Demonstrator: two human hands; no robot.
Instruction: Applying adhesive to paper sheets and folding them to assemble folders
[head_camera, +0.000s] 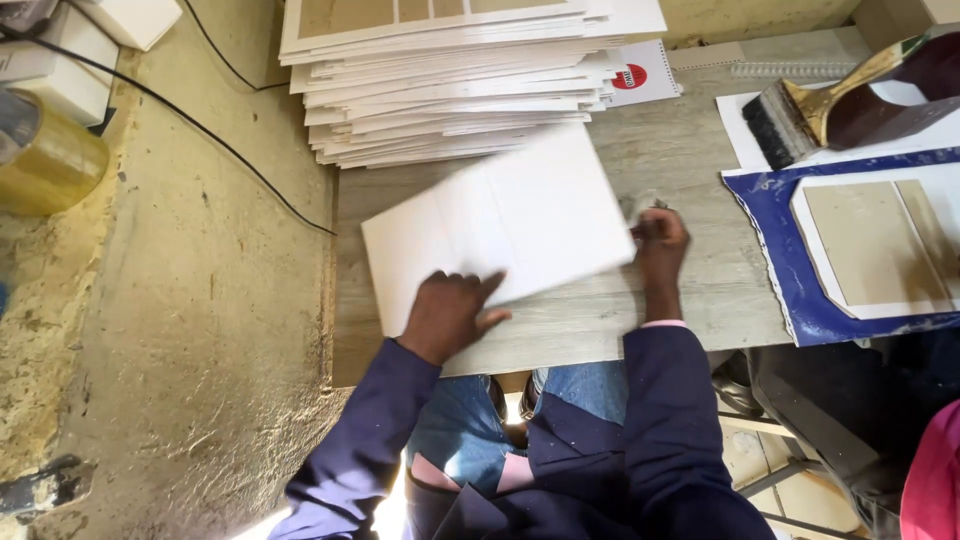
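Left hand flat, fingers spread, pressing the near-left corner of a white board sheet. Right hand closed around a small crumpled pad at the sheet's right edge. Sheet lies tilted on the grey wooden table, just near of the stack of white boards. Wide brush far right, above a blue sheet.

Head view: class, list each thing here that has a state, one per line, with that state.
White sheet: flat on the table, tilted, blurred.
Left hand: pressing on the sheet.
Right hand: closed at the sheet's edge.
Stack of boards: piled unevenly.
Brush: lying idle.
Tape roll: on its side.
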